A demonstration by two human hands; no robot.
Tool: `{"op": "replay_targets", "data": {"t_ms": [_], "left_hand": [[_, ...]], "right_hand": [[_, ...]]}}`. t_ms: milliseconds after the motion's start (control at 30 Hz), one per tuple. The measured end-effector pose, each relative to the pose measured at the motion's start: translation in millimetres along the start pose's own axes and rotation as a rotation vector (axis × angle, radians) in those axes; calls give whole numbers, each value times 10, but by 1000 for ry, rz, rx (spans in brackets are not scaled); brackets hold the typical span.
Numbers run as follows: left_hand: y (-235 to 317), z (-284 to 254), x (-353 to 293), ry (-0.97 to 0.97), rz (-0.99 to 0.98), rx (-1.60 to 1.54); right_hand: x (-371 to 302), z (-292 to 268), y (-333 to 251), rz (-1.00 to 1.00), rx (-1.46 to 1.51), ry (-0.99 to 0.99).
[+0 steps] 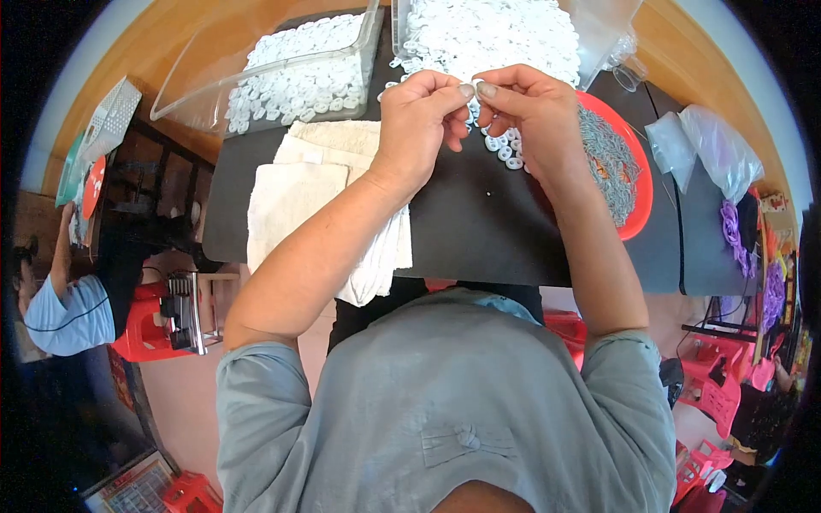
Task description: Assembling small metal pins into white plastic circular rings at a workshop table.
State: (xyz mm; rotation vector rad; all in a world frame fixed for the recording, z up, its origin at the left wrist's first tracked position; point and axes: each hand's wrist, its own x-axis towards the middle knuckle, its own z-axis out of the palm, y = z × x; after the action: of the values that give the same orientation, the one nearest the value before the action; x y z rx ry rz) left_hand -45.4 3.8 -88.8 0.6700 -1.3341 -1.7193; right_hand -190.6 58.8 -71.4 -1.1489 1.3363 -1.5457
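Observation:
My left hand [419, 120] and my right hand [528, 111] meet fingertip to fingertip above the black table [462, 231]. Between the fingertips they pinch a small white ring-shaped part [474, 88]. Just below the hands lie several loose white rings [505, 150] on the black surface. A heap of the same white rings [487, 34] lies right behind the hands. Under my right wrist stands a red round tray [637, 171] with small grey metal pieces [603, 158].
A clear plastic tray [299, 73] of white rings stands at the back left. A folded white towel [316, 188] lies under my left forearm. Clear plastic bags [710, 145] lie at the right. A seated person [64, 299] is at far left, by a red stool [141, 329].

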Motion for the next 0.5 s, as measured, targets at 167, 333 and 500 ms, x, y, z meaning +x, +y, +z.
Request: {"op": "replay_targets", "data": {"t_ms": [167,333,500], "left_hand": [[-16,-2,4,-15,7,-105],[3,0,9,-15,-3,-122],[-9,-21,23,-33,4,-92]], "right_hand": [[16,-53,-43,142,188,-46],[22,-101,-32,165,204,-81],[0,-68,-55,173,178,-78]]}}
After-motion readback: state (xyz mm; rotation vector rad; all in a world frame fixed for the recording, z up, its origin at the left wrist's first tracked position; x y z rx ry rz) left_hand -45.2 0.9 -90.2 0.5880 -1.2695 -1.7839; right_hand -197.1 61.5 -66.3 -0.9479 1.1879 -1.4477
